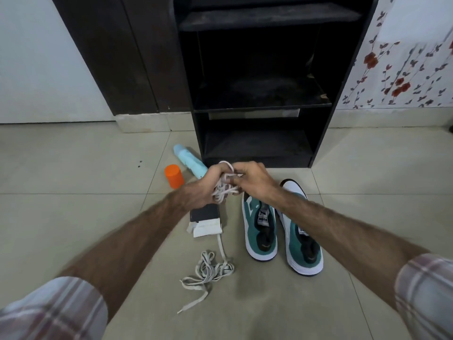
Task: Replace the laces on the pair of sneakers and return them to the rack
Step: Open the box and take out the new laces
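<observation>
- Hands meet just in front of the black shoe rack, above the floor tiles.
- Left hand: fingers curled round a bundle of pale pinkish laces; loops stick out above and below the fist.
- Right hand: fingertips pinch a strand of the same bundle, touching the left hand's fingers.
- Sneakers: green-and-white pair, no laces in the eyelets, standing side by side on the floor in front of the rack and slightly to its right side, heels toward the camera. Left sneaker's tongue label reads PUMA. The right forearm crosses over the second sneaker.
- Grey flat laces: loose tangle on the floor, just beside the sneakers on their left, well clear of the rack; one end trails toward the camera, another strand runs up to the white packet.
- White packet with a dark card: on the floor between the tangle and the rack, partly under the left wrist.
- Light blue bottle: lying on its side by the rack's lower left corner.
- Orange cylinder: upright, just left of the bottle.
- Rack shelves in view hold no shoes.
- Plaid sleeves at both lower frame corners.
</observation>
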